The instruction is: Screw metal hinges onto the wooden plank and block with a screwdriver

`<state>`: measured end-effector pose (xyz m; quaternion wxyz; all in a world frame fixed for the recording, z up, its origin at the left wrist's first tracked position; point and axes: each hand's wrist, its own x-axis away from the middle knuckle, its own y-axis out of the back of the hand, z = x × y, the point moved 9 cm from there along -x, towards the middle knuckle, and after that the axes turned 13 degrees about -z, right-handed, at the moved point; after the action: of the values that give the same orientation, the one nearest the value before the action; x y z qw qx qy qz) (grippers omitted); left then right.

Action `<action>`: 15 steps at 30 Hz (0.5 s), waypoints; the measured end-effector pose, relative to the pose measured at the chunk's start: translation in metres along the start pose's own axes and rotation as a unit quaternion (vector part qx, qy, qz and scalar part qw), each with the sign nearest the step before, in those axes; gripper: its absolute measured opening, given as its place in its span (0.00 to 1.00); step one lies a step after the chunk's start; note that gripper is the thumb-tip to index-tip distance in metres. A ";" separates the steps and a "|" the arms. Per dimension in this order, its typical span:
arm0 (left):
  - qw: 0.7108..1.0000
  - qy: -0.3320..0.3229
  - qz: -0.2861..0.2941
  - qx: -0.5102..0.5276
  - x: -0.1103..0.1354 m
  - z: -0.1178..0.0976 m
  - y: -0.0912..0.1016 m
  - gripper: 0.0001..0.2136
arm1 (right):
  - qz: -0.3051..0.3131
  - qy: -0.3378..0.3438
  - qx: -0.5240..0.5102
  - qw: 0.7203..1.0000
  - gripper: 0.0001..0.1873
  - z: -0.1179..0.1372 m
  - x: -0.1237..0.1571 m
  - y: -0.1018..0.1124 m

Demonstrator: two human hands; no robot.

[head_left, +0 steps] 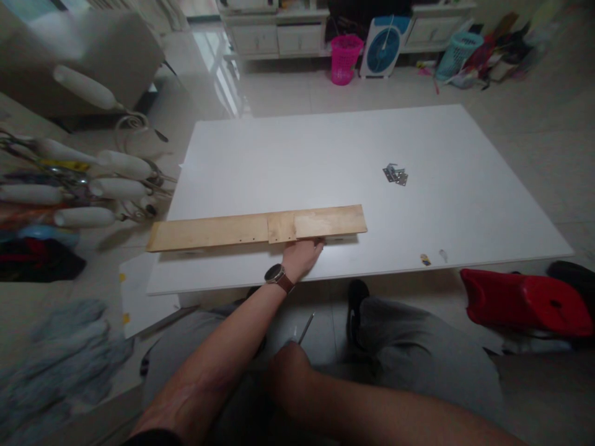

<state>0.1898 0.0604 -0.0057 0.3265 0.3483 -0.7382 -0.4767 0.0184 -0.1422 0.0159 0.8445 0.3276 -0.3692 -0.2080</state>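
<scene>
A long wooden plank lies crosswise near the front of the white tabletop. A short wooden piece with small dark holes sits at its middle. My left hand, with a watch on the wrist, grips the plank's near edge just right of that piece; its curled fingers are partly hidden under the wood. Lower down, between my knees, my right hand is closed around a screwdriver. Its thin metal shaft points up and away, and the handle is mostly hidden.
Several metal brackets lie on the tabletop's right half. Two small bits are near its front edge. A red plastic stool stands at right, a lamp with white shades at left. A pink basket and fan stand beyond.
</scene>
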 end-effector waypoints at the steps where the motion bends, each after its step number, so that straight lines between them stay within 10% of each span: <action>1: 1.000 0.008 0.004 -0.006 -0.001 0.002 -0.002 0.27 | 0.034 0.001 0.022 0.999 0.12 -0.001 0.002 -0.005; 15: 0.997 0.010 0.016 -0.079 0.014 0.010 0.003 0.29 | 0.049 -0.004 -0.002 0.999 0.19 -0.001 0.025 0.034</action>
<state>0.1737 0.0542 -0.0042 0.3678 0.3140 -0.7009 -0.5243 0.0389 -0.1329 0.0520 0.8527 0.3067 -0.3878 -0.1686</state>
